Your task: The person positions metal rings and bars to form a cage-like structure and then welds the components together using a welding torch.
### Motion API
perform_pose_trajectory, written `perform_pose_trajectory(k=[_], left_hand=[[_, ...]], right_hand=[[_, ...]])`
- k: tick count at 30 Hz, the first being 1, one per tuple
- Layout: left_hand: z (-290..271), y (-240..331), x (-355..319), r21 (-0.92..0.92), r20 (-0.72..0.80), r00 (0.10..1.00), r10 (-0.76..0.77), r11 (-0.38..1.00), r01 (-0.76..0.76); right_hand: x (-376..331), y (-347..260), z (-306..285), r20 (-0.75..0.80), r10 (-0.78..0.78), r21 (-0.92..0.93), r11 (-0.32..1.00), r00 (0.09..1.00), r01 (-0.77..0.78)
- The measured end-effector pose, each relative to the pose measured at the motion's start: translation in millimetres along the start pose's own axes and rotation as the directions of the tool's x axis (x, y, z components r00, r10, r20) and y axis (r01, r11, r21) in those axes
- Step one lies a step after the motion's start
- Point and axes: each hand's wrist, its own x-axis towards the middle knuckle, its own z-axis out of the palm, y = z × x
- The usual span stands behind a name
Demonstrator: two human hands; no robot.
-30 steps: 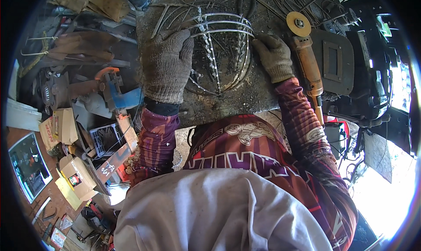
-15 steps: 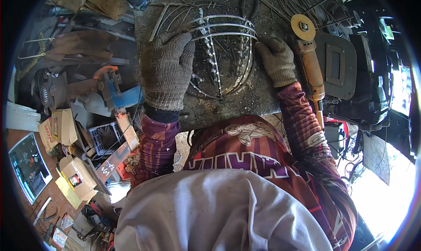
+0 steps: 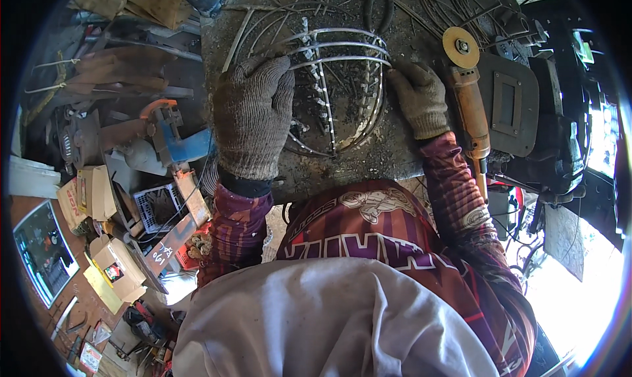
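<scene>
A rounded frame of bent metal rods [image 3: 322, 90], with several curved crossbars at its far end, lies on the dark worktable [image 3: 303, 189]. My left hand [image 3: 253, 117], in a grey knit glove, is closed on the frame's left side where the crossbars end. On the opposite side, my gloved right hand [image 3: 420, 102] pinches the right edge by the crossbar ends. Both sets of fingertips are partly hidden by the gloves and rods. Whitish lumps line the lengthwise rods.
An angle grinder [image 3: 471, 110] with a yellowish disc lies right of my right hand, beside a dark welding mask [image 3: 507, 104]. Pliers [image 3: 377, 11] and coiled wire [image 3: 428, 8] lie at the far side. A blue and orange tool [image 3: 184, 146] stands left of the table.
The whole view shifts slightly, so the table and tools appear a little lower. Both hands stay at the sides of the rod frame.
</scene>
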Motion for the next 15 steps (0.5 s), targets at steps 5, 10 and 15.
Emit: perform_pose_trajectory(k=[5, 10, 15], left_hand=[[3.3, -2.5, -1.6, -0.009, -0.033, 0.999, 0.013, 1.000, -0.013], [2.0, -0.7, -0.6, 0.010, -0.026, 1.000, 0.005, 1.000, -0.004], [1.8, 0.8, -0.8, 0.039, -0.037, 0.999, 0.012, 0.999, -0.011]], right_hand=[[-0.4, 0.9, 1.5, 0.006, 0.021, 0.032, 0.999, 1.000, -0.021], [-0.5, 1.5, -1.0, 0.007, -0.004, -0.004, 1.000, 1.000, 0.004], [-2.2, 1.0, -4.1, 0.008, -0.032, 0.129, 0.991, 0.999, 0.030]])
